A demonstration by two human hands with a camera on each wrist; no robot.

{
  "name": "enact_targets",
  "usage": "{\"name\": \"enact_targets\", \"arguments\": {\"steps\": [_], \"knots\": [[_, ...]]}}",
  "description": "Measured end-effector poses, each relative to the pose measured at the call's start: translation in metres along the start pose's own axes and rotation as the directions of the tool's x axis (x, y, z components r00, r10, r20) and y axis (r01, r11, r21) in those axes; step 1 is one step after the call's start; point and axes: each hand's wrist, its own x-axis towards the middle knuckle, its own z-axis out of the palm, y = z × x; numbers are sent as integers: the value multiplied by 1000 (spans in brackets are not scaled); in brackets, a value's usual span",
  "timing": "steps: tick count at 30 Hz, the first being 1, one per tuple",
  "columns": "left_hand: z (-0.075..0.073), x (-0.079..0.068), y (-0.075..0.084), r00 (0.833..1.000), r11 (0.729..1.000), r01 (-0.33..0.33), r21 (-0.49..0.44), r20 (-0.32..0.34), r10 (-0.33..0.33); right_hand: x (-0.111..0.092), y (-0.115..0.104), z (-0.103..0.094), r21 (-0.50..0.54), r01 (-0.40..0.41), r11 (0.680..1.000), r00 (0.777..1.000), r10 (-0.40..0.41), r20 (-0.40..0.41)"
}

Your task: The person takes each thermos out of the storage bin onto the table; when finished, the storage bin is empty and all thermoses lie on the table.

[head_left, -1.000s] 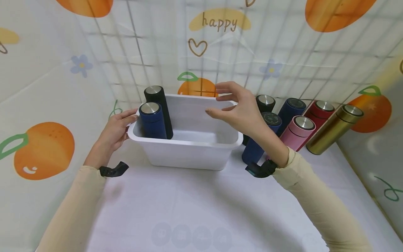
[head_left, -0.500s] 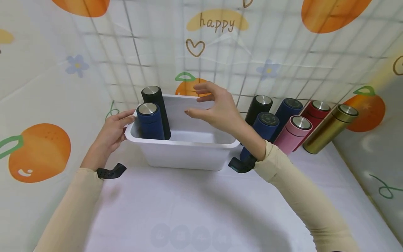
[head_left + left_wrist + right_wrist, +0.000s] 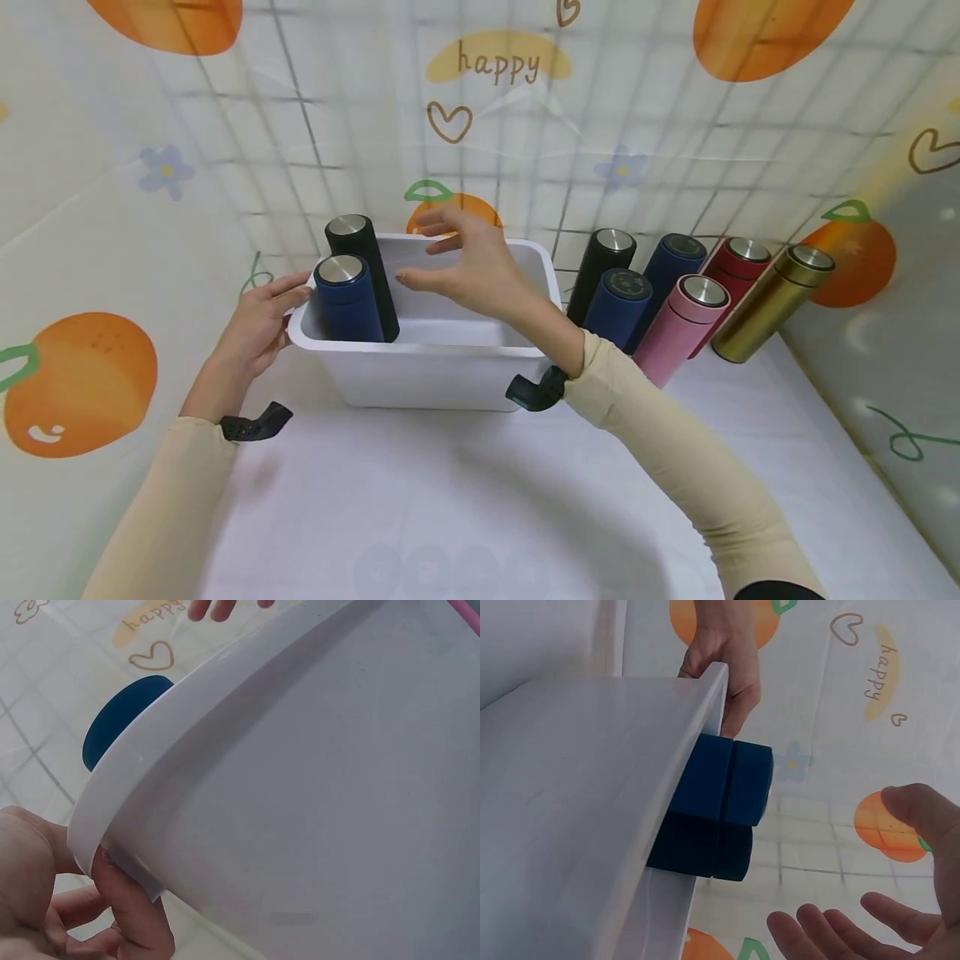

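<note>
At the left end of a white plastic bin, my left hand grips the rim; the left wrist view shows its thumb and fingers around the rim. Inside that end stand a blue vacuum flask with a steel-topped lid and a taller black flask behind it, their bases hidden by the front wall. My right hand hovers over the middle of the bin with nothing in it. Its thumb and fingers are spread apart, pointing toward the two flasks.
Right of the bin, on the white cloth, stands a group of flasks: black, two blue ones, pink, red and gold. A printed curtain over a wire grid rises close behind the bin.
My right hand has moved left from the bin's right end to over its middle, its fingers still spread. The left hand keeps its hold on the rim. The head view has shifted slightly.
</note>
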Motion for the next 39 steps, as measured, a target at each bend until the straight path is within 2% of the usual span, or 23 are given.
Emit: {"name": "enact_targets", "arguments": {"steps": [9, 16, 23, 27, 32, 39], "knots": [[0, -1, 0, 1000, 1000, 2, -1, 5, -2, 11, 5, 9, 26, -6, 1000, 1000, 5, 23], [-2, -3, -3, 1000, 1000, 5, -20, 1, -5, 17, 9, 22, 38, -72, 997, 996, 70, 49], [0, -1, -1, 1000, 1000, -7, -22, 10, 8, 22, 5, 37, -32, -78, 996, 995, 80, 64], [1, -2, -1, 1000, 1000, -10, -16, 6, 10, 25, 4, 46, -69, -89, 994, 990, 96, 107], [-1, -4, -1, 1000, 1000, -11, -10, -1, 11, 28, 5, 60, -68, -86, 994, 983, 95, 158], [0, -3, 0, 1000, 1000, 0, 18, -16, 0, 31, 6, 71, -72, -58, 996, 988, 67, 139]]}}
